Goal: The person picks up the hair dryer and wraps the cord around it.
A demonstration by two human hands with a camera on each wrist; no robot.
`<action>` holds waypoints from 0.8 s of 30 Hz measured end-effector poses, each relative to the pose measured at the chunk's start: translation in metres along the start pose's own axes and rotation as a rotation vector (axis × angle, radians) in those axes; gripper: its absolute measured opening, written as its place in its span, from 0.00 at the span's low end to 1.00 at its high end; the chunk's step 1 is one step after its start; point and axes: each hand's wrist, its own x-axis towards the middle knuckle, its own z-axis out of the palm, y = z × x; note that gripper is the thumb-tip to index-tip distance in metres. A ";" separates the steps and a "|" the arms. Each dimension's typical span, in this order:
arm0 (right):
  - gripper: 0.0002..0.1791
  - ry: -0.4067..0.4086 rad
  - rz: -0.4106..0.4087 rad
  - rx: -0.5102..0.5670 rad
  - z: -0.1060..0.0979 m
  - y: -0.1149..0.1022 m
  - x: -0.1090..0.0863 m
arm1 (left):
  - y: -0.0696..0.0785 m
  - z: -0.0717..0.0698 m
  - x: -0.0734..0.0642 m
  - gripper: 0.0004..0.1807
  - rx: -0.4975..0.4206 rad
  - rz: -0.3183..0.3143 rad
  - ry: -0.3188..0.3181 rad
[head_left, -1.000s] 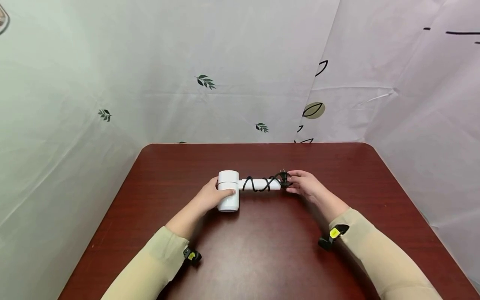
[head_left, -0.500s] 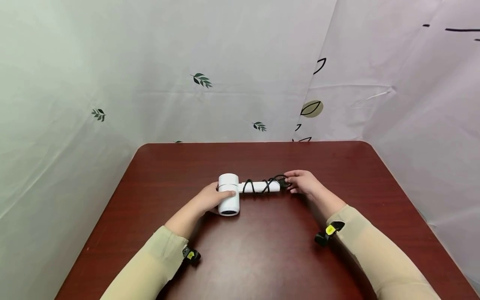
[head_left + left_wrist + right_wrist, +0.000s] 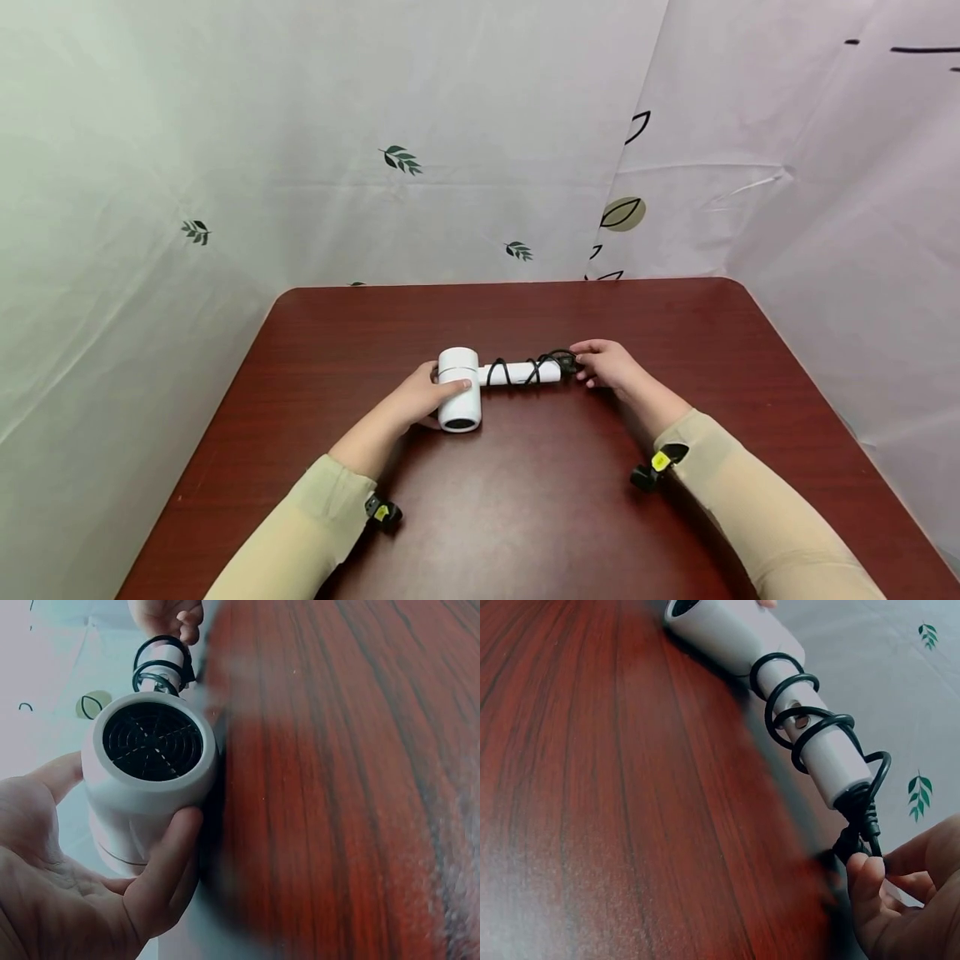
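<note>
A white hair dryer point(image 3: 460, 408) lies across the middle of the table, its handle point(image 3: 540, 372) toward the right. My left hand point(image 3: 420, 396) grips the barrel from the left, thumb on the near side. In the left wrist view the barrel's round end shows a dark grille point(image 3: 154, 742). A black power cord point(image 3: 844, 720) winds loosely round the handle in several loops. At the handle's end my right hand point(image 3: 611, 367) pinches the cord with thumb and fingertips, beside a black plug point(image 3: 847, 844) partly hidden by the fingers.
The dark red wooden table point(image 3: 495, 508) has rounded far corners. White sheeting point(image 3: 315, 125) with a leaf print hangs behind it and on both sides. Each sleeve carries a strapped black device, one on the left wrist point(image 3: 385, 512) and one on the right point(image 3: 660, 467).
The barrel has tipped a little so its dark near end shows in the head view. The plug's prongs, visible earlier, have turned out of sight by my right fingers.
</note>
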 end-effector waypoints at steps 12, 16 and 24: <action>0.20 0.011 -0.003 -0.035 0.003 0.003 -0.002 | -0.003 -0.004 -0.004 0.48 -0.028 -0.017 0.000; 0.22 0.014 -0.006 -0.024 0.002 0.004 -0.001 | -0.003 -0.005 -0.004 0.48 -0.048 -0.032 0.007; 0.24 0.028 -0.026 0.001 -0.007 0.008 -0.011 | -0.005 -0.009 -0.006 0.49 -0.107 -0.050 0.030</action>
